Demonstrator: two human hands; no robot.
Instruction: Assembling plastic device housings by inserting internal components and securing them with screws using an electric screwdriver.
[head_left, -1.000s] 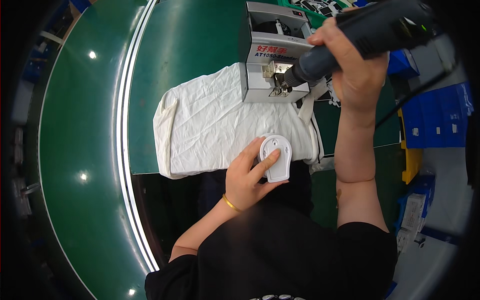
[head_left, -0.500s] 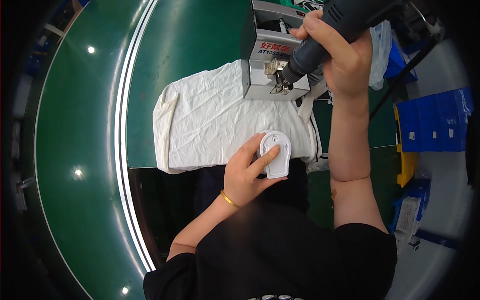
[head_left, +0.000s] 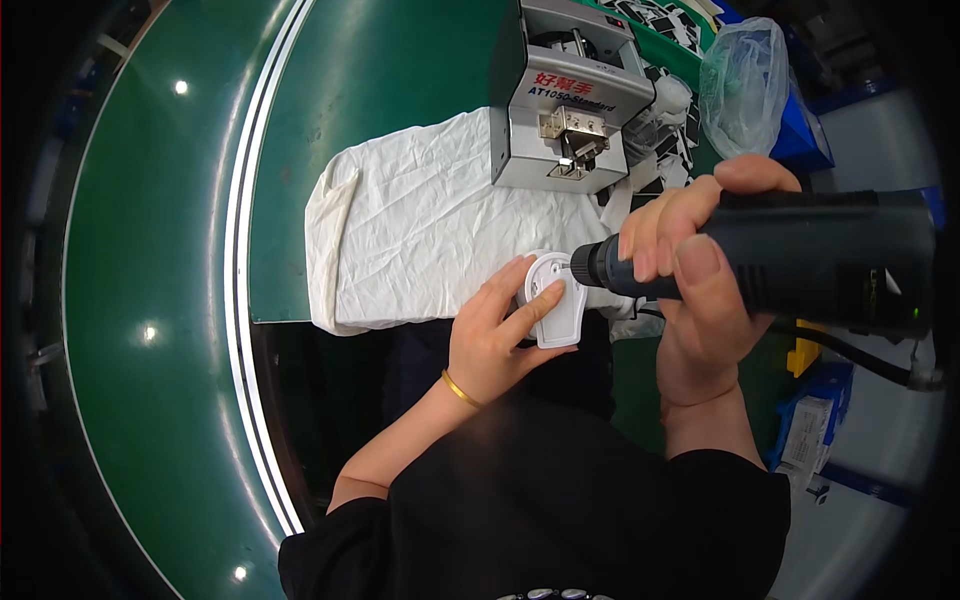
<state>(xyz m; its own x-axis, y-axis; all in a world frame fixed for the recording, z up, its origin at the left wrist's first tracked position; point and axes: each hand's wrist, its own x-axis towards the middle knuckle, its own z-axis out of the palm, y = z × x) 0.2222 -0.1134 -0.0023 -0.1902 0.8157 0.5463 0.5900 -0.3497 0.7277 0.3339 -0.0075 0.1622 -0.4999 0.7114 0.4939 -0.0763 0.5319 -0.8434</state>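
Observation:
My left hand (head_left: 497, 318) grips a white plastic housing (head_left: 562, 322), rounded at one end and straight at the other, at the near edge of a white cloth (head_left: 420, 230). Its thumb presses on the inner face. Wrapped in the fingers of my right hand (head_left: 705, 260) is a black electric screwdriver (head_left: 810, 255), lying nearly level and pointing left. The bit reaches the rounded end of the housing, by a small hole. Whether a screw sits there is too small to tell. Beyond the cloth stands a grey screw feeder (head_left: 560, 100) with a metal pick-up block at its front.
A green bin (head_left: 690, 62) of black and white parts is at the far right. Beside it are a clear plastic bag (head_left: 745, 85) and a blue bin (head_left: 803, 135). The screwdriver's cable (head_left: 850, 352) trails at the right. A bright strip (head_left: 237, 250) crosses the green table on the left.
My right hand has brought the electric screwdriver from the screw feeder back toward me and down to the housing. My left hand keeps its hold and has hardly moved.

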